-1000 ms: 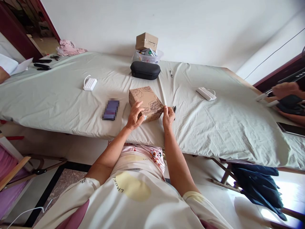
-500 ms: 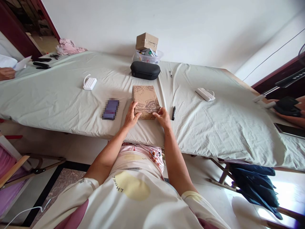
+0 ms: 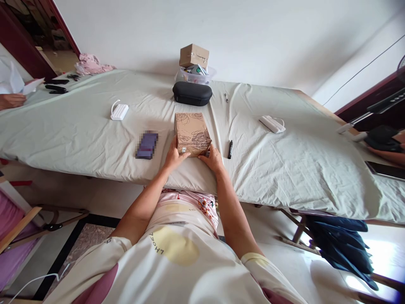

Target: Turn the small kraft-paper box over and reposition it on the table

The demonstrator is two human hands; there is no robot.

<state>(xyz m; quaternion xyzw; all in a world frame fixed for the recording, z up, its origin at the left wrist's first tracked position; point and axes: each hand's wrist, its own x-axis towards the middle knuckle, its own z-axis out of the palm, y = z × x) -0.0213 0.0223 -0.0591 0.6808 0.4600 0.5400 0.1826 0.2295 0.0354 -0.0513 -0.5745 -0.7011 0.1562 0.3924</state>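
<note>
A brown cardboard box with dark scribbled loops on its faces stands on the cloth-covered table in front of me. My left hand grips its left side, thumb along the lower front. At the front right corner my right hand holds the box, its fingers partly hidden behind the edge. A black marker lies just right of my right hand. To the left of the box is a phone-like flat object, blurred by pixelation.
Behind the box sit a black hard case and a clear plastic tub carrying a small carton. White ridged blocks with loops lie left and right. Another person's hand is at far left; a dark phone lies far right.
The box's near top edge has shifted so its top and front look more like one continuous face. Both thumbs have moved lower on the front. The far-left person's hand moved slightly right.
</note>
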